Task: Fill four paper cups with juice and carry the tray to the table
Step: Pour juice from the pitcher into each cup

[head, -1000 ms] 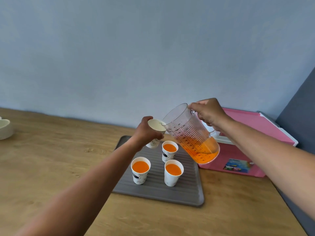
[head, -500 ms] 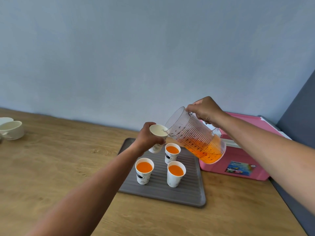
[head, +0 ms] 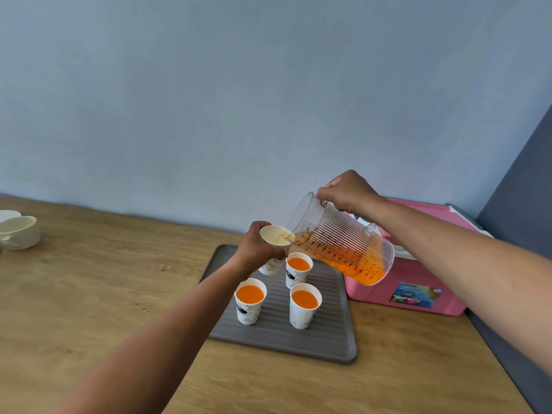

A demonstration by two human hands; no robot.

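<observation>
Blue wall [head: 239,100] fills the upper half of the view, and below it a wooden surface [head: 104,294] runs from the left edge to a dark panel [head: 522,189] on the right. At the back right corner of the surface sits a pink box [head: 373,292] with a colourful sticker on its front. Just left of the box lies a grey ribbed tray [head: 328,339]. Above the tray's far right corner, the right hand [head: 349,192] grips a clear ribbed jug [head: 343,249] by its handle, fingers curled round it. The jug is tipped to the left, orange juice lying along its lower side up to the spout. Two pale bowls [head: 19,231] sit at the far left, well apart from the tray. Three paper cups full of juice stand on the tray: front left [head: 250,301], front right [head: 304,306] and back right [head: 298,270]. The left hand [head: 257,249] is wrapped round a fourth cup [head: 276,236], holding it tilted at the jug's spout over the tray's back left part; a little pale liquid shows inside.
</observation>
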